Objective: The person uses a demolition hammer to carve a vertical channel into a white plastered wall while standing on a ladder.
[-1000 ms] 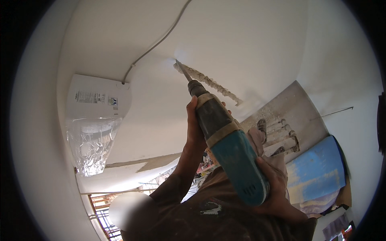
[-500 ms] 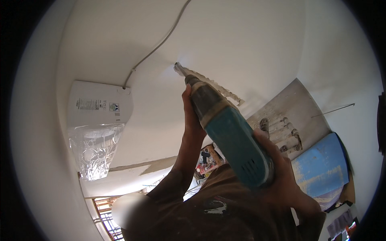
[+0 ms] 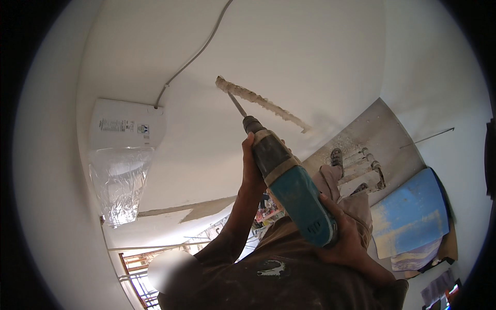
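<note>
My left hand is wrapped round the front of a teal and black rotary hammer drill. My right hand grips its rear end. The drill's long chisel bit points up at the white wall, its tip at the lower edge of a rough chiselled groove, near the groove's upper-left end; whether it touches is unclear.
A white boxed unit with plastic wrap and a grey cable are on the left. My sandalled foot is by white ladder-like rungs above dusty grey floor. A blue board leans at right.
The drill has tilted up toward the groove, then dropped back. Its bit now sits lower than before, exposing more of the groove's upper end. Both hands have moved with it.
</note>
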### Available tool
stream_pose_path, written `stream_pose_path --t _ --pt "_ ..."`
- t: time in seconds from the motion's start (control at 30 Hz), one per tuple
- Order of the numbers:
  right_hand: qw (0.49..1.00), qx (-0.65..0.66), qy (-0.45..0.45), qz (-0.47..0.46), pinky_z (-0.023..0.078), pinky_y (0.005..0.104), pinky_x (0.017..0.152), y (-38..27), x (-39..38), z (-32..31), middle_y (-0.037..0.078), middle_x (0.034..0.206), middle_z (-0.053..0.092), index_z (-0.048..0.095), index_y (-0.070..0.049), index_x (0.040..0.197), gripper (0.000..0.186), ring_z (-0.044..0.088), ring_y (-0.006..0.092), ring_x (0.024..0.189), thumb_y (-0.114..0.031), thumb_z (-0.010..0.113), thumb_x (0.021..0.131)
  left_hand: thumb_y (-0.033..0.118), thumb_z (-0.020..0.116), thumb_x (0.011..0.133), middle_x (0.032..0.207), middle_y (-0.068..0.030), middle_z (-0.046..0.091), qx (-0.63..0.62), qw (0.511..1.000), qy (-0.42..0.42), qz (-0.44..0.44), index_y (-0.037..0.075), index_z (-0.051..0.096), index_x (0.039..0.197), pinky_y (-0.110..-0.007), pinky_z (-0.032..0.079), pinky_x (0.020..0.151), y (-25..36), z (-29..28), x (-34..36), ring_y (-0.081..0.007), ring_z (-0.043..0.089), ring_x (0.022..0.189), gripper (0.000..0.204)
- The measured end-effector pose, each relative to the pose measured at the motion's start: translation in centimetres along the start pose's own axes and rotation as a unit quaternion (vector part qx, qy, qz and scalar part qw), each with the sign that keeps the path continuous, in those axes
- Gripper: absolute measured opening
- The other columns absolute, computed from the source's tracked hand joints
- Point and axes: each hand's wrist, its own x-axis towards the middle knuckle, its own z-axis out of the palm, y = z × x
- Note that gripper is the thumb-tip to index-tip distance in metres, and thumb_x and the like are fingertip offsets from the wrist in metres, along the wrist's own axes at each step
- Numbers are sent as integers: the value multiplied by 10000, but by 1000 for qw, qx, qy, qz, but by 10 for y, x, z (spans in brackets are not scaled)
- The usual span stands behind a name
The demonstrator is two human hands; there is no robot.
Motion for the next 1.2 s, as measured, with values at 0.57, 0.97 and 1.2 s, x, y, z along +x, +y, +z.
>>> stream_pose_path --t 0.57,0.97,1.2 --pt "997 83 -6 10 440 375 1015 19 35 -19 201 1285 577 343 -7 1464 1031 582 269 1187 -156 871 592 607 480 942 1077 -126 641 -62 997 -40 4 79 563 1159 -448 530 931 11 -16 35 -285 653 1003 576" --pt "1000 23 3 7 355 374 1082 60 78 -106 179 1404 479 364 33 1438 967 455 241 1305 -11 707 535 618 481 955 1235 -79 571 26 999 -45 6 114 465 1309 -423 450 992 8 24 71 -225 546 1174 617" --pt "1000 4 -29 5 390 397 1083 65 39 -28 207 1407 475 282 5 1480 1075 488 278 1296 -184 899 620 629 498 926 1100 -119 632 -74 997 -13 -4 100 555 1200 -451 499 948 5 -16 50 -281 626 1047 599"
